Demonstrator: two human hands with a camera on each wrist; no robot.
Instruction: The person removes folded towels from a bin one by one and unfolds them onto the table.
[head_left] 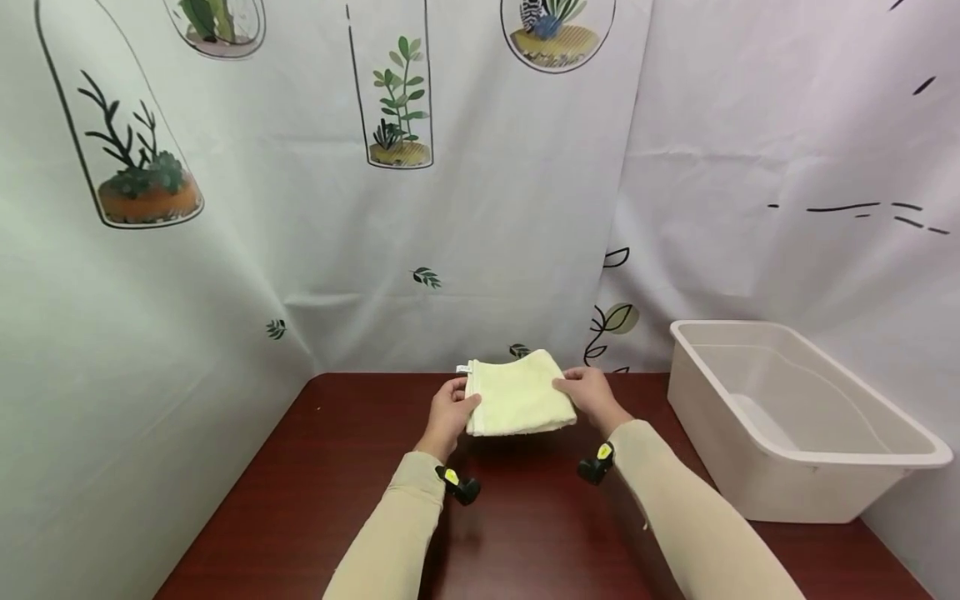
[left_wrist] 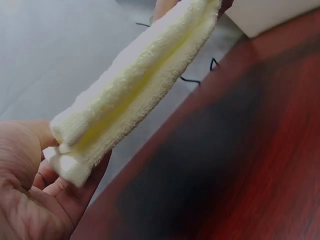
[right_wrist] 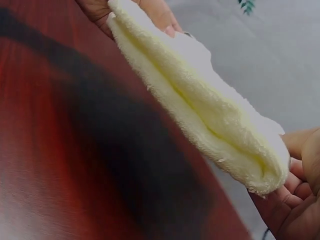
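A pale yellow terry towel (head_left: pixel 520 395), folded into a thick rectangle, is held up over the dark red table. My left hand (head_left: pixel 450 412) pinches its left edge, thumb on the near face and fingers behind. At the opposite edge my right hand (head_left: pixel 592 395) grips the towel the same way. A small white tag (head_left: pixel 463 368) sticks out at the upper left corner. In the left wrist view, the folded layers of the towel (left_wrist: pixel 135 90) show along its lower side. The right wrist view shows the towel (right_wrist: pixel 200 105) stretched between both hands, its fold seen from below.
The dark red table (head_left: pixel 337 483) spreads beneath the hands. A large off-white plastic tub (head_left: pixel 750 475) stands on the right side. Behind the table hangs a white curtain (head_left: pixel 480 225) printed with plants in glass jars. Both wrists wear small black cameras.
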